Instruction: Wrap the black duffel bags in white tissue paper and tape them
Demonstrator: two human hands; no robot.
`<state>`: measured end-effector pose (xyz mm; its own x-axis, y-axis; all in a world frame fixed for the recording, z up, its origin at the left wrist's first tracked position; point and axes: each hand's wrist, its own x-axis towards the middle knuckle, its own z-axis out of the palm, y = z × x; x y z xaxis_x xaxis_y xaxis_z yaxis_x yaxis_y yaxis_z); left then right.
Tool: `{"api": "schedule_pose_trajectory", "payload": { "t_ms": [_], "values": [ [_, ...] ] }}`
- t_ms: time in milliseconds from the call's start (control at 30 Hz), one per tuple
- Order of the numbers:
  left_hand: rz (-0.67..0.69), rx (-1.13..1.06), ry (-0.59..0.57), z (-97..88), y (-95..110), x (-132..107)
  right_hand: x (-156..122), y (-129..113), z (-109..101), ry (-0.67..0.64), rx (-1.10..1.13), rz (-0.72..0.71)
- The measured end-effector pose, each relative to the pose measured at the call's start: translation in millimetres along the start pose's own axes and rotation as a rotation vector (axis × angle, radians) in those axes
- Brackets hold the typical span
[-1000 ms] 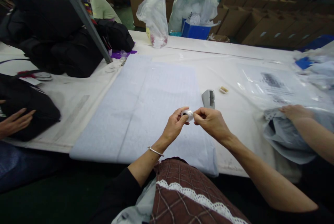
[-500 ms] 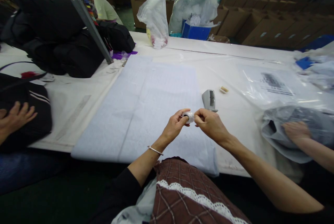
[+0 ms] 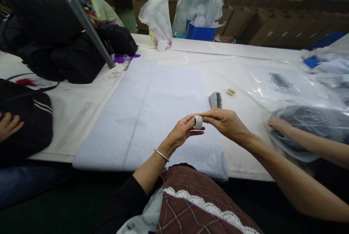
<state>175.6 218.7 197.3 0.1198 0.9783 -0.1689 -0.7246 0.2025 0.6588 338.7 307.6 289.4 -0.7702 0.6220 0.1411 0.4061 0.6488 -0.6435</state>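
Above the pale blue sheet (image 3: pixel 163 95), my left hand (image 3: pixel 181 130) grips a small roll of clear tape (image 3: pixel 198 122) between thumb and fingers. My right hand (image 3: pixel 222 119) has its thumb and fingers pinched together at the roll's right edge. Whether a loose tape end lies between those fingertips is too small to tell. Just beyond my right hand stands a grey tape dispenser (image 3: pixel 215 100), its lower part hidden by that hand. A small yellowish piece (image 3: pixel 231 91) rests on the table behind the dispenser.
Black bags (image 3: pixel 73 57) are piled at left behind a grey metal post (image 3: pixel 84 19). A co-worker's hand (image 3: pixel 9 126) is on a black bag at left; another's hand (image 3: pixel 280 125) presses a plastic-wrapped dark item at right. A white plastic bag (image 3: pixel 159 19) stands at the far edge.
The roll has turned in my left hand, so its outer face shows more. My right hand has gone flatter over it. The right co-worker's hand has moved leftward on the plastic.
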Motion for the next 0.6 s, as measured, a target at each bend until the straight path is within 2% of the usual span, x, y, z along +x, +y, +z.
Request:
{"api": "schedule_pose_trajectory", "payload": {
  "t_ms": [100,200,300,600],
  "values": [
    [-0.046,-0.035,-0.017,0.1,-1,0,4,0,-3,-0.073,-0.024,-0.050],
    [-0.064,-0.016,-0.015,-0.2,0,-1,6,2,-3,-0.095,-0.055,-0.038],
    [-0.059,0.002,-0.011,1.0,0,-2,5,1,-2,-0.099,-0.077,-0.038],
    [-0.082,-0.060,-0.004,2.6,-8,-6,-5,4,8,-0.072,-0.192,-0.158]
  ]
}}
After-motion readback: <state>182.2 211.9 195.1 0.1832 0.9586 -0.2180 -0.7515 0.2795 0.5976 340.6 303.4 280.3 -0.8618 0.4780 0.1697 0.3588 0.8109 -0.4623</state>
